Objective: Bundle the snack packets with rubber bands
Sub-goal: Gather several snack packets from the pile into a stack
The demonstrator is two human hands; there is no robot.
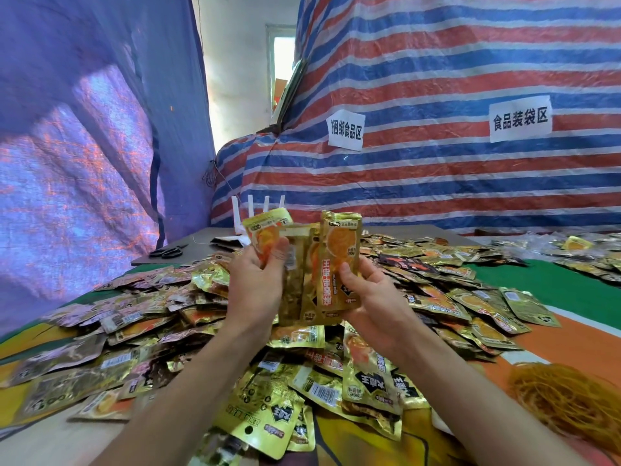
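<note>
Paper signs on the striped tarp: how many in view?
2. The left sign hangs on the striped tarp near its left edge. The right sign hangs further right, slightly higher. Others could be out of frame.

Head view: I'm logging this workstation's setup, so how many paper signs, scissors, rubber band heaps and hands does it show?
paper signs: 2
scissors: 1
heap of rubber bands: 1
hands, left hand and right hand, both gripping snack packets: 2
Total: 6
</note>
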